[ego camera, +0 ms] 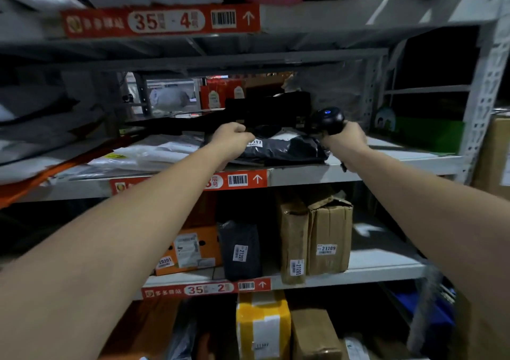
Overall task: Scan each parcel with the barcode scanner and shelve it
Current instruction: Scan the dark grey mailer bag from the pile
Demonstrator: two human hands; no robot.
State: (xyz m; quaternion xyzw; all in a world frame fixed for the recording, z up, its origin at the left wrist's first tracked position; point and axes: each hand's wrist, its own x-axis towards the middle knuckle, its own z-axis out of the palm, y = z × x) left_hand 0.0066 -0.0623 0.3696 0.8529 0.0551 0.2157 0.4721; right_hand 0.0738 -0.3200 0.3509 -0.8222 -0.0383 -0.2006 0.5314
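Note:
A black plastic parcel with a white number label lies on the middle shelf, on top of other flat bags. My left hand is closed on its left end, next to the label. My right hand grips a black barcode scanner with a blue light, held just above the parcel's right end.
White and grey bags fill the shelf's left side; a green box stands at its right. Below, the shelf holds brown cartons, a dark bag and an orange box. Red barcode strips mark the shelf edges.

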